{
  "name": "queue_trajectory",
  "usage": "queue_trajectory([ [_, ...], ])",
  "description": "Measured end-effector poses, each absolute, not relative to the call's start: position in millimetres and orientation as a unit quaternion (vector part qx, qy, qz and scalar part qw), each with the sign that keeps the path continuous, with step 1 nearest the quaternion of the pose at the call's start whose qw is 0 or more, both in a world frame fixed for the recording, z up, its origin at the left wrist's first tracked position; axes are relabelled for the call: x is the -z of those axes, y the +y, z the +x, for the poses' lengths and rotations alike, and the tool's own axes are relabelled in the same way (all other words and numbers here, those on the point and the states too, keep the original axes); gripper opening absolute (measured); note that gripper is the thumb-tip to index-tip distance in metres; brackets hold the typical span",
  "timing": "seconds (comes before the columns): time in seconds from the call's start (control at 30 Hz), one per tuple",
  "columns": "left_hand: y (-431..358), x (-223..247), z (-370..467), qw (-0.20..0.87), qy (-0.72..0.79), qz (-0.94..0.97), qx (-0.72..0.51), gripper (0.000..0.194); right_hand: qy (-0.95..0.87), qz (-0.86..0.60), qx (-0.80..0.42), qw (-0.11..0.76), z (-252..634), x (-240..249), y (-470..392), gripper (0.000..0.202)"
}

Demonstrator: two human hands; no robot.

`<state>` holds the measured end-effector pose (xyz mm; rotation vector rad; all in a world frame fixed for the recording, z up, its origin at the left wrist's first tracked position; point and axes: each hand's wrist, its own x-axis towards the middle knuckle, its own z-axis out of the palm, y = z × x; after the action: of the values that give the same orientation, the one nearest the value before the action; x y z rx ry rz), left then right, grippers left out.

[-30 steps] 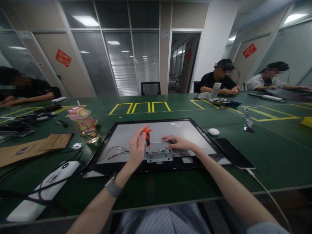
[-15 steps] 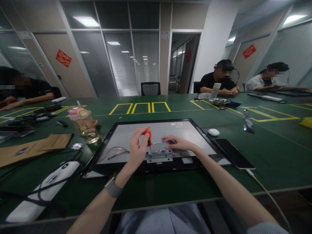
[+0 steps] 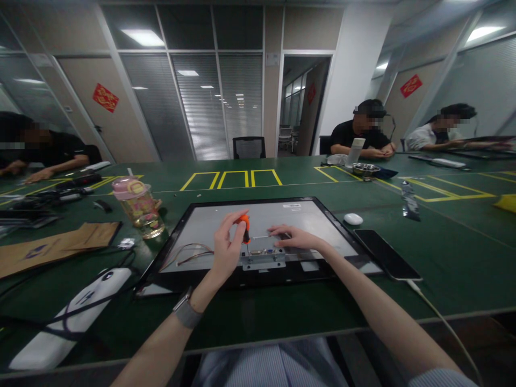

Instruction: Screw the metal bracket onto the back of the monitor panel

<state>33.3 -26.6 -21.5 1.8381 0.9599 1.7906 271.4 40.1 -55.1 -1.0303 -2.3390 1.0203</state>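
Note:
A flat display panel (image 3: 226, 220) with a black frame lies on the table in front of me. On its near side sits a metal bracket (image 3: 264, 263) with ports and screws. My left hand (image 3: 228, 242) is closed round the orange-and-black handle of a screwdriver (image 3: 245, 228), which stands upright with its tip at the bracket's left part. My right hand (image 3: 296, 236) rests palm down just behind the bracket's right end, fingers stretched out and apart; what lies under them is partly hidden. Loose thin wires (image 3: 193, 252) run across the panel to the left.
Left of the panel stand a pink-lidded cup (image 3: 139, 207), a brown paper bag (image 3: 60, 244) and a white device (image 3: 76, 317) with black cables. To the right lie a phone (image 3: 387, 255) on a charging cable and a white earbud case (image 3: 353, 219). Several people sit across the table.
Both hands and the screwdriver hold almost the same pose, with the tip still at the bracket. At far left, another person's hand has shifted slightly.

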Motion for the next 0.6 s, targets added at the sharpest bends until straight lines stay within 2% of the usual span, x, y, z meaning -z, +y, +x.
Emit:
queue_trajectory([
  [0.13, -26.0, 21.2, 32.7, 0.157, 0.347, 0.661, -0.647, 0.023, -0.833, -0.369, -0.366, 0.19, 269.6, 51.3, 37.7, 0.053],
  [0.4, -28.4, 21.3, 33.1, 0.228, 0.346, 0.654, -0.633, 0.029, -0.834, -0.364, -0.368, 0.19, 271.0, 53.6, 39.6, 0.054],
  [0.6, -26.2, 21.7, 32.6, 0.154, 0.352, 0.667, -0.639, 0.022, -0.834, -0.36, -0.368, 0.195, 271.2, 54.3, 39.9, 0.053],
])
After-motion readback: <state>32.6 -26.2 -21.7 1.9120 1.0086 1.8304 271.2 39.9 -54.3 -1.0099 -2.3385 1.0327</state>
